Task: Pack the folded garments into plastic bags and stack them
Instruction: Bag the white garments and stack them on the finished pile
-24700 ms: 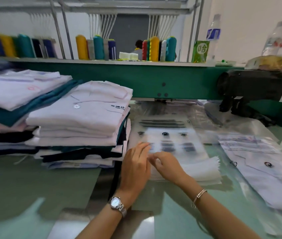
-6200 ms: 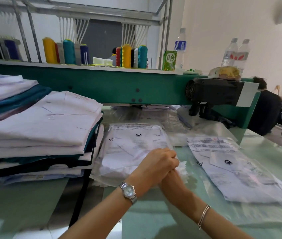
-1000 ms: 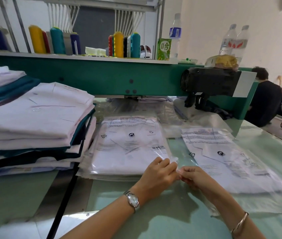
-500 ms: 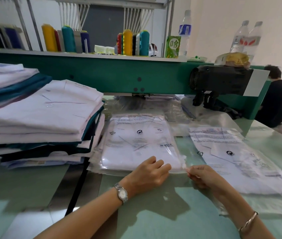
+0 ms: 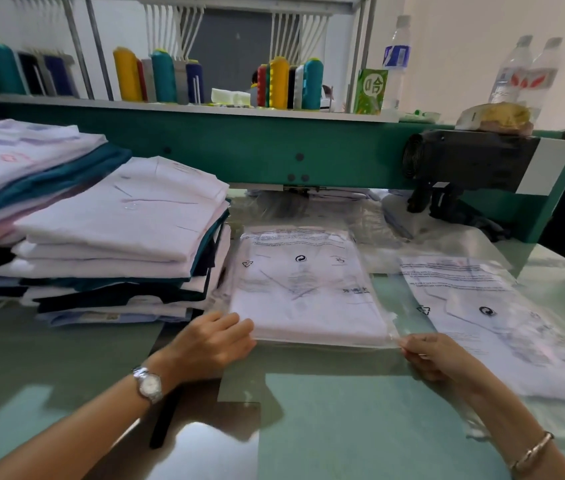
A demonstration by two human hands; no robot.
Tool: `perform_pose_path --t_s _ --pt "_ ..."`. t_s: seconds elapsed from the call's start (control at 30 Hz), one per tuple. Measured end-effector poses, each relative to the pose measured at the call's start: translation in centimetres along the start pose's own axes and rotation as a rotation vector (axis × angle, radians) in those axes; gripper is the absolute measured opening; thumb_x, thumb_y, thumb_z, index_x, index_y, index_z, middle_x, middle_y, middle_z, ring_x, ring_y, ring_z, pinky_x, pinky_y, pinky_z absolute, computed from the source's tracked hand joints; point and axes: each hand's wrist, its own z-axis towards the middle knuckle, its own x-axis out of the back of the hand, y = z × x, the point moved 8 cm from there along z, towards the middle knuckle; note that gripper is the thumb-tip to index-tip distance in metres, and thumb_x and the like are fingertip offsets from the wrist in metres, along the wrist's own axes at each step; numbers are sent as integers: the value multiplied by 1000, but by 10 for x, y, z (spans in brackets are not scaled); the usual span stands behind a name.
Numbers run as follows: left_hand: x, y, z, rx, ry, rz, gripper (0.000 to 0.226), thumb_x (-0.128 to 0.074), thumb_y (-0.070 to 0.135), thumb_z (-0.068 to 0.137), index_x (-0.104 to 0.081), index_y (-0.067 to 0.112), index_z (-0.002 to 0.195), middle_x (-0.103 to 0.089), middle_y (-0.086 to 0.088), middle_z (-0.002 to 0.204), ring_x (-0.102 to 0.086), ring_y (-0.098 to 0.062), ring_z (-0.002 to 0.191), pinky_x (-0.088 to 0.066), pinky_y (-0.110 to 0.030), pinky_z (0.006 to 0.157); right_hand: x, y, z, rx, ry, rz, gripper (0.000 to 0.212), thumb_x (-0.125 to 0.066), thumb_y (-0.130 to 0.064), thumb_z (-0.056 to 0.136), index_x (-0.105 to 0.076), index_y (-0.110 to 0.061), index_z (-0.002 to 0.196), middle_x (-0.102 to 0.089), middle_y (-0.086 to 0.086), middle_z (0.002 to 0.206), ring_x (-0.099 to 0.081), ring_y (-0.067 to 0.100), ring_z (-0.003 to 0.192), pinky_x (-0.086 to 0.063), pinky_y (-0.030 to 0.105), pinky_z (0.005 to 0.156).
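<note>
Well, the white garment [image 5: 308,317] is already inside its plastic bag [image 5: 295,237]. It lies flat in the middle of the frame on the desk [image 5: 326,410], just beside the pile of folded garments [image 5: 125,230] at the left. The left hand [image 5: 217,341] rests against the bag's near left corner with loose, nearly straight fingers, grasping nothing and only steadying it. The right hand [image 5: 430,355] pinches something thin and clear at the near right corner (the mouth flap or its sealing strip, I'd guess, though it is too filmy to tell from where I stand).

To my eye the step in hand is closing the mouth of the bag. To do it well, I'd press the left palm flat and push the trapped air toward the open near edge first, because a puffy parcel won't stack. Then the flap should go over in one straight line and be smoothed from one corner across to the other, so it sticks without a crease. The pull from the right should be gentle, since a hard tug could drag the slick bag askew or rumple the fold inside.

After that it presumably goes onto the second bagged garment [image 5: 482,317] at the right of the frame. The edges should be squared, as plastic on plastic will likely slide.
</note>
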Motion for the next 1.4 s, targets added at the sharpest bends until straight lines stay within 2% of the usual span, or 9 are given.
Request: perform_pose_path --t_s 0.23,0.37,0.5,0.6,0.7,0.83,0.93,1.13,1.4 --pt "26 -33 -38 131 -66 -4 12 -70 17 79 -64 18 69 -59 2 77 -54 -17 63 -45 -28 54 1 5 3 -53 33 27 29 -55 -13 95 -50 -5 68 -38 4 50 -22 8 37 -16 14 36" --pt "23 -50 -22 338 -85 -174 17 -54 25 86 -65 13 91 -64 -1 95 -60 -20 79 -50 -32 68 7 -21 -3 -88 162 -397 46 -40 -36 101 -53 -9 66 -58 4 58 -41 13 41 -28 19 43" --pt "-7 -60 24 534 -192 -232 31 -42 33 98 -65 17 111 -65 2 111 -64 -20 98 -48 -33 81 -1 -96 11 176 485 -1004 50 -25 -58 96 -51 -16 89 -59 6 100 -55 25 85 -39 35 72" --pt "-63 -49 61 400 -501 -416 51 -28 48 104 -38 26 148 -39 5 153 -37 -13 140 -31 -35 114 -50 -142 58 440 310 -887 45 -34 -50 99 -54 -19 125 -51 5 130 -49 23 120 -38 37 100" --pt "-100 -21 85 97 -684 -492 60 -32 52 102 -15 32 156 -9 10 163 -9 -12 150 -12 -37 123 -94 -164 109 571 62 -648 48 -39 -41 102 -37 -25 147 -30 0 155 -19 12 146 -15 36 119" --pt "-114 -11 89 26 -607 -613 61 -31 52 103 -4 38 155 2 8 163 4 -12 150 -3 -42 123 -116 -155 170 484 71 -742 61 -27 -72 91 -17 -52 147 -1 -7 162 10 27 148 7 61 115" --pt "-121 -1 78 -3 -601 -737 61 -37 49 102 -5 43 154 8 7 164 12 -15 150 -4 -50 122 -134 -154 203 447 72 -927 71 -14 -87 78 -2 -60 143 7 -10 161 12 38 145 10 67 108" --pt "-122 1 75 -37 -546 -735 88 -64 53 87 -9 39 155 0 -3 165 11 -19 150 -1 -51 121 -169 -148 234 526 95 -1099 71 -6 -92 74 6 -66 139 13 -17 158 22 38 143 24 68 102" --pt "-132 -2 74 -86 -549 -636 78 -61 44 89 -20 33 155 -10 -2 163 3 -22 151 -9 -48 119 -175 -143 246 535 65 -1160 69 -3 -91 74 7 -67 138 16 -16 158 25 41 141 20 72 102"
